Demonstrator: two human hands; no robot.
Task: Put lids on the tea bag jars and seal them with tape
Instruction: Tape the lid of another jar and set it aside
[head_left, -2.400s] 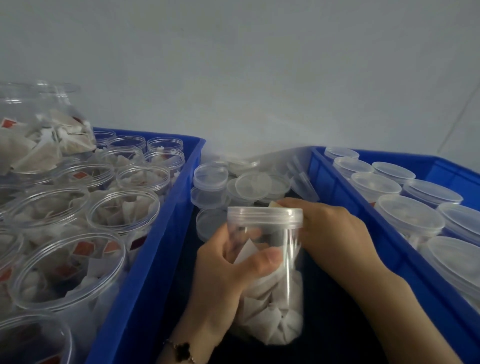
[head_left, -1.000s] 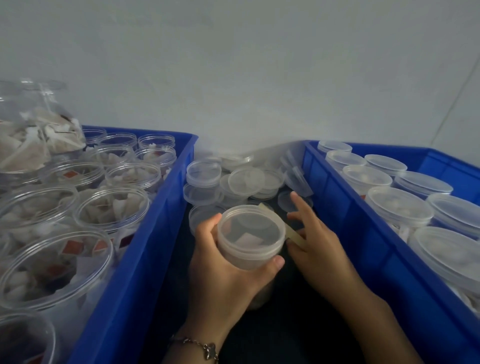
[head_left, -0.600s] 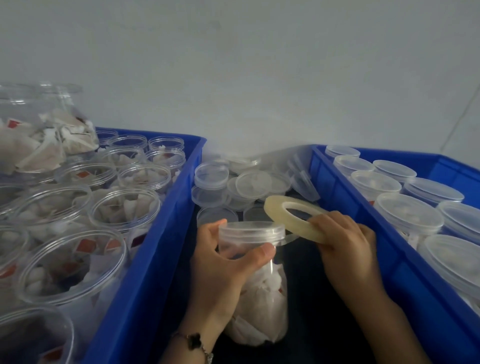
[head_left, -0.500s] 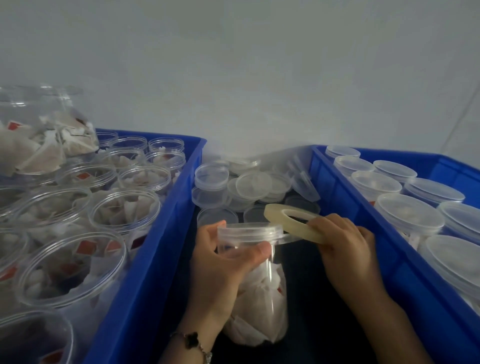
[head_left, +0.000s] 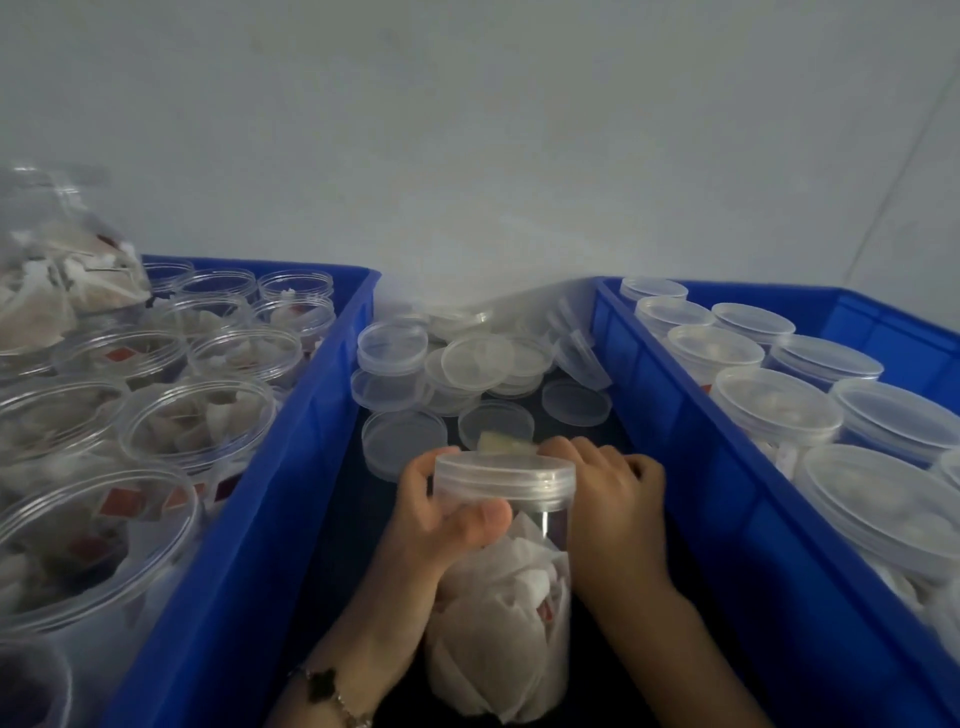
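- lidded jar (head_left: 501, 597) of tea bags between two crates, left hand (head_left: 441, 525) gripping under lid (head_left: 504, 480)
- right hand (head_left: 610, 486) curled at rim; tape roll (head_left: 498, 443) partly hidden behind; taping underway, judging
- loose lids (head_left: 467, 364) beyond
- right crate (head_left: 675, 415): lidded jars; left crate (head_left: 291, 467): many open

— How many blue crates?
— Two: the left crate (head_left: 291, 467) and the right crate (head_left: 675, 415).
— Hands?
— Two, the left hand (head_left: 441, 525) and the right hand (head_left: 613, 488), both on one lidded jar (head_left: 504, 571).
— Capped jars on the right?
— At least nine in view.
— Loose lids (head_left: 467, 364) between the crates?
— A heap; I can't count them exactly.
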